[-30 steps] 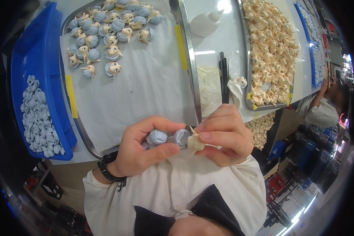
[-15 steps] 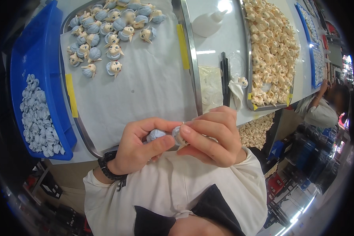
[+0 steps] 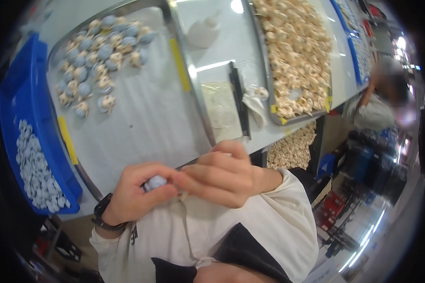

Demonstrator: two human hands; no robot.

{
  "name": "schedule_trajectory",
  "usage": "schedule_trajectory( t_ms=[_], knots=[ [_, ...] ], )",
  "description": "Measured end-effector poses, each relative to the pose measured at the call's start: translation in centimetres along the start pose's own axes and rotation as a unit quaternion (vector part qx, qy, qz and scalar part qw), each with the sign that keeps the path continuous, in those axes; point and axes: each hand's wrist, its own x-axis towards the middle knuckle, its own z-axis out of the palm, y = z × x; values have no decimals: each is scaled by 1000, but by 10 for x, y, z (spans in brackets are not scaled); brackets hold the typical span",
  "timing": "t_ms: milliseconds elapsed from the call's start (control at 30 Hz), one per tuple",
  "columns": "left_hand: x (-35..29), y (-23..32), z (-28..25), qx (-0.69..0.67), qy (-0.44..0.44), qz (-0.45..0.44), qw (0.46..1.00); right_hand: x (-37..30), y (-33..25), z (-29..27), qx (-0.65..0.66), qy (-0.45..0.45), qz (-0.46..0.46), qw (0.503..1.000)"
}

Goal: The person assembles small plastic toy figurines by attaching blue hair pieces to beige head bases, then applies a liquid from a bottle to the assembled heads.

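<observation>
My left hand (image 3: 139, 192) is closed around a pale blue doll hair piece (image 3: 156, 182), which shows between thumb and forefinger. Touching it at the fingertips, my right hand (image 3: 222, 177) is closed, its fingers smeared by motion. They cover most of a small doll head; only a cream tip (image 3: 184, 194) shows beneath them. Both hands are held in front of my chest, at the near edge of a paper-lined metal tray (image 3: 141, 137). At that tray's far left lie several doll heads (image 3: 99, 56) with cream faces and pale blue hair.
On the left stands a blue bin (image 3: 28, 89) of loose pale blue hair pieces (image 3: 35, 172). Right of the tray are a white bottle (image 3: 204, 33), a clear bag (image 3: 218, 111), a dark bar (image 3: 239, 101) and a white cloth (image 3: 256, 108). Beyond, another tray holds cream parts (image 3: 297, 56). A person (image 3: 375, 101) sits far right.
The view has shifted, so the table's things sit further left. My right hand has turned over the doll head and now hides most of it. The left hand still holds the hair piece.
</observation>
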Motion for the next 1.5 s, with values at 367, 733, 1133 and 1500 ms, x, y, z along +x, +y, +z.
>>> schedule_trajectory(
  t_ms=[367, 733, 1133, 1500],
  knots=[
    [-1, -8, -21, 192, 243, -22, 951, -17, 13, -36, 189, 66, 268, 942],
    [-8, 0, -22, -133, 191, 9, 973, -80, 112, -98, -230, -3, 477, 848],
    [6, 2, 6, -313, -182, -139, 922, -17, 29, -51, 411, 62, 123, 901],
    [3, -4, 15, -223, -97, -17, 970, 12, 7, -2, 364, 43, 88, 926]
  ],
)
